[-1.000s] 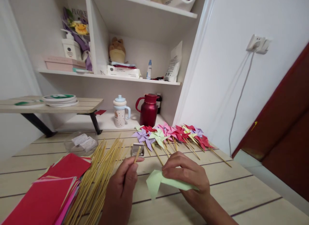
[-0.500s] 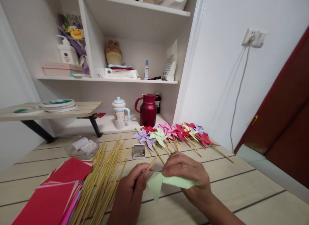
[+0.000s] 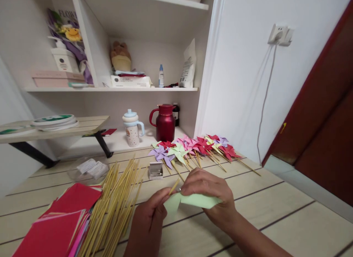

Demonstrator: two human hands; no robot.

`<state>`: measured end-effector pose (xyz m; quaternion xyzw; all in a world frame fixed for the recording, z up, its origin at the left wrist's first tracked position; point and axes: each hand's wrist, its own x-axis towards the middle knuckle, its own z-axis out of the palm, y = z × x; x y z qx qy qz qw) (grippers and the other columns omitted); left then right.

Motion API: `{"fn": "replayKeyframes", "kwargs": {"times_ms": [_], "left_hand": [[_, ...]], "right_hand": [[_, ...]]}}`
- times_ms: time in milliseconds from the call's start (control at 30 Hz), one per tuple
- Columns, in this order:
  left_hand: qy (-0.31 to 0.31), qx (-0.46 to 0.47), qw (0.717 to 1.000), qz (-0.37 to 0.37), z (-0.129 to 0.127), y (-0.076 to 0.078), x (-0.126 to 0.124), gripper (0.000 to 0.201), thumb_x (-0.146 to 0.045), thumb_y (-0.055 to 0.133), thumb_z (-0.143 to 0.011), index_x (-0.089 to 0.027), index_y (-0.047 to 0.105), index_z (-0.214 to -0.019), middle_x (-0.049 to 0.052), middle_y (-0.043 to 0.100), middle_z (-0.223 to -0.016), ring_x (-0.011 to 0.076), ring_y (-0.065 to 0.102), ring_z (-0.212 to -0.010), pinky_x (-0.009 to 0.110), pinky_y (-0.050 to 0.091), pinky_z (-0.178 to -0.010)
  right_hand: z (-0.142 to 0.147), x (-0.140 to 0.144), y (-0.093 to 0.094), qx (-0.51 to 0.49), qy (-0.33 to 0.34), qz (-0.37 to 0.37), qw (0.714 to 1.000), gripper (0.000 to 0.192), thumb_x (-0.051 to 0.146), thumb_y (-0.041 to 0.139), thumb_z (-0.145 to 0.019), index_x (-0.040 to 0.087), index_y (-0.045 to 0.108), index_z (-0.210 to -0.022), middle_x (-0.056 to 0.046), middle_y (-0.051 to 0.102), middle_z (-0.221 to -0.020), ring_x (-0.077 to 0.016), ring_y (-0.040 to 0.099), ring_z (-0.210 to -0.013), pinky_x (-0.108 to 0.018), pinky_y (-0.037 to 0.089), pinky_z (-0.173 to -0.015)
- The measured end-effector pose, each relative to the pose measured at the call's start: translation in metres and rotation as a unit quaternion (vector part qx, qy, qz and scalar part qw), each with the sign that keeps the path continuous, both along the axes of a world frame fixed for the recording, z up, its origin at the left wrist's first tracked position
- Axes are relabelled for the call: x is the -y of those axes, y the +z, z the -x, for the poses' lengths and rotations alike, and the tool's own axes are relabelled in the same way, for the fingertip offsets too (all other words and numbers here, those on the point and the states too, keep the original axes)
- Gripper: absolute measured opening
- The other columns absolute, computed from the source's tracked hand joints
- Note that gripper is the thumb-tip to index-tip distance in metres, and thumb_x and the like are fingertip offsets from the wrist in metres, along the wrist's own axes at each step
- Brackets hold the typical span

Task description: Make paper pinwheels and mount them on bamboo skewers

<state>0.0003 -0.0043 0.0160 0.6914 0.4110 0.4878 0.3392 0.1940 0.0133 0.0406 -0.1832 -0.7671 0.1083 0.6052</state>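
Across the whole lower view, a pale wooden table [image 3: 275,220] of broad planks, butted at twelve o'clock against a white shelf unit [image 3: 143,88] loaded with a bag, a bottle, a soft toy and boxes. At three o'clock, a dark red door [image 3: 325,113]; above it, toward one o'clock, a wall socket [image 3: 278,34] with a cable hanging down. At nine o'clock, a low wooden riser [image 3: 82,124] bearing flat round reels. At seven o'clock, a stack of red paper squares [image 3: 55,227], touching on its right a loose heap of bamboo sticks [image 3: 116,205] fanned toward twelve. Beyond the hands, at twelve to one o'clock, a row of finished paper pinwheels [image 3: 193,148] in purple, green, pink and red, sticks pointing back toward five o'clock. Behind those, a dark red jug [image 3: 164,122] and, just beside it at its nine o'clock, a small spouted cup [image 3: 131,128]. Near centre, the right hand [image 3: 212,198], fingers curled and pressed down on a folded pale green paper [image 3: 193,201]. At its eight o'clock, the left hand [image 3: 150,220], thumb and fingers pinched on a single bamboo stick [image 3: 174,186], tip angled to one o'clock and meeting the green paper's upper edge beside the right fingertips. Just beyond, at eleven o'clock, a small metal box [image 3: 156,170] standing apart from both hands.
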Motion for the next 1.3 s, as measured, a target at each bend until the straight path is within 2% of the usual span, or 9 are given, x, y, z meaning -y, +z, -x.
{"fn": "replayKeyframes", "kwargs": {"times_ms": [100, 167, 333, 567, 667, 800, 1167, 1300], "left_hand": [[0.012, -0.007, 1.000, -0.022, -0.002, 0.002, 0.001, 0.030, -0.024, 0.054, -0.087, -0.027, 0.075, -0.108, 0.001, 0.077, -0.108, 0.0206, 0.071, -0.099, 0.029, 0.056, -0.085], [0.021, -0.015, 0.999, -0.041, -0.003, 0.001, 0.002, 0.031, -0.023, 0.054, -0.086, -0.027, 0.075, -0.109, 0.001, 0.077, -0.107, 0.0203, 0.071, -0.100, 0.030, 0.056, -0.088], [0.055, -0.052, 0.992, -0.097, -0.001, -0.004, 0.003, 0.031, -0.023, 0.052, -0.088, -0.027, 0.075, -0.109, 0.001, 0.077, -0.105, 0.0187, 0.073, -0.096, 0.027, 0.058, -0.084], [0.118, -0.098, 0.970, -0.189, 0.000, -0.007, 0.004, 0.030, -0.023, 0.051, -0.088, -0.027, 0.075, -0.107, 0.003, 0.078, -0.101, 0.0181, 0.074, -0.089, 0.024, 0.059, -0.073], [0.166, -0.086, 0.964, -0.188, -0.004, -0.007, 0.007, 0.029, -0.024, 0.050, -0.089, -0.028, 0.076, -0.103, 0.002, 0.079, -0.094, 0.0171, 0.074, -0.082, 0.023, 0.057, -0.068], [0.185, -0.079, 0.960, -0.197, -0.006, -0.009, 0.009, 0.029, -0.022, 0.051, -0.089, -0.028, 0.076, -0.103, 0.001, 0.078, -0.090, 0.0161, 0.073, -0.079, 0.023, 0.055, -0.066], [0.148, -0.047, 0.979, -0.131, -0.010, -0.007, 0.012, 0.030, -0.031, 0.051, -0.090, -0.027, 0.076, -0.105, 0.003, 0.077, -0.090, 0.0174, 0.070, -0.076, 0.025, 0.055, -0.071], [0.141, -0.039, 0.981, -0.126, -0.010, -0.006, 0.012, 0.031, -0.034, 0.049, -0.091, -0.027, 0.076, -0.105, 0.002, 0.078, -0.097, 0.0185, 0.072, -0.084, 0.026, 0.056, -0.073]], "right_hand": [[0.000, 0.001, 0.001, -0.009, -0.002, -0.003, 1.000, 0.013, 0.019, 0.064, -0.089, 0.021, 0.076, -0.094, -0.007, 0.073, -0.080, -0.0182, 0.066, -0.070, -0.034, 0.051, -0.062], [0.000, 0.002, 0.003, -0.012, -0.002, -0.005, 1.000, 0.012, 0.020, 0.065, -0.089, 0.022, 0.076, -0.094, -0.006, 0.073, -0.080, -0.0180, 0.066, -0.070, -0.034, 0.051, -0.062], [0.003, 0.003, 0.006, -0.019, -0.006, -0.010, 1.000, 0.011, 0.018, 0.065, -0.089, 0.021, 0.075, -0.092, -0.006, 0.073, -0.077, -0.0180, 0.066, -0.067, -0.034, 0.052, -0.060], [0.002, 0.002, 0.004, -0.017, -0.003, 0.000, 1.000, 0.011, 0.019, 0.064, -0.089, 0.020, 0.075, -0.091, -0.007, 0.073, -0.076, -0.0185, 0.066, -0.067, -0.034, 0.052, -0.061], [0.002, 0.002, 0.002, -0.012, 0.000, 0.003, 1.000, 0.012, 0.016, 0.063, -0.089, 0.020, 0.074, -0.091, -0.007, 0.073, -0.078, -0.0189, 0.066, -0.069, -0.034, 0.052, -0.062], [0.002, 0.001, 0.000, -0.010, 0.000, 0.000, 1.000, 0.013, 0.014, 0.063, -0.089, 0.020, 0.074, -0.091, -0.007, 0.072, -0.077, -0.0187, 0.066, -0.069, -0.034, 0.052, -0.062], [0.003, 0.001, -0.001, -0.014, -0.010, 0.009, 1.000, 0.011, 0.018, 0.064, -0.089, 0.021, 0.074, -0.090, -0.006, 0.072, -0.076, -0.0186, 0.066, -0.066, -0.034, 0.053, -0.062], [0.004, 0.001, 0.001, -0.014, -0.012, 0.004, 1.000, 0.011, 0.016, 0.064, -0.088, 0.021, 0.074, -0.090, -0.006, 0.072, -0.075, -0.0186, 0.066, -0.067, -0.033, 0.052, -0.060]]}}
